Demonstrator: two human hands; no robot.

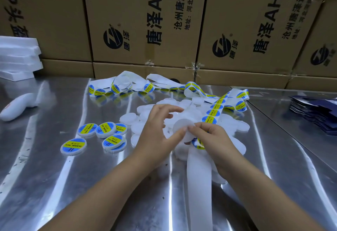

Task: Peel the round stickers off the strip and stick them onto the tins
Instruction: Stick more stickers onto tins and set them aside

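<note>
Five labelled tins [105,130] sit aside on the worktop [54,185] — finished, it seems — while the left hand [156,134] closes its grip on a bare tin [182,126], tilted towards the right hand [215,139], whose grip pinches the sticker strip [211,114] just beside it.

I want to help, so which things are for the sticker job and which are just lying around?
For the job: white paper strip of blue-and-yellow round stickers; plain white round plastic tins; tins already stickered.
Just lying about: white foam slabs; white plastic handheld tool; dark blue flat cartons; brown cardboard boxes.
</note>
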